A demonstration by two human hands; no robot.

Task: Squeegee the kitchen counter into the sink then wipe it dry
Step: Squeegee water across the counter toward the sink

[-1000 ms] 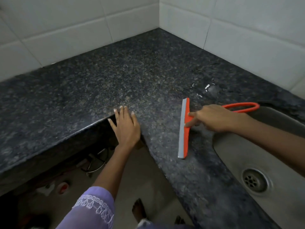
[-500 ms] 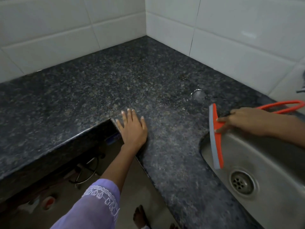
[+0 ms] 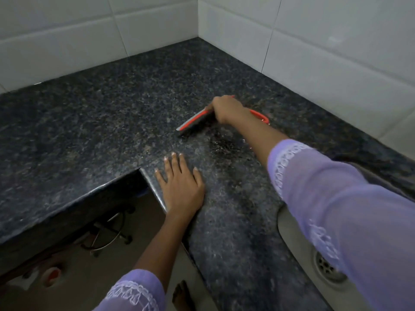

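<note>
Squeegee (image 3: 195,121) was held in closed right-hand grip (image 3: 226,108), blade on worktop (image 3: 101,122); left hand (image 3: 182,187) was laid flat, empty.

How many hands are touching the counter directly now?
1. The left hand lies flat at the counter inner corner. The right hand grips the squeegee farther back.

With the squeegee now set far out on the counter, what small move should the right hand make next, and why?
Probably pull the squeegee toward the sink. The right hand holds it blade-down on the counter, beyond a wet-looking patch that lies between blade and sink. The left hand rests flat at the counter's edge.
</note>
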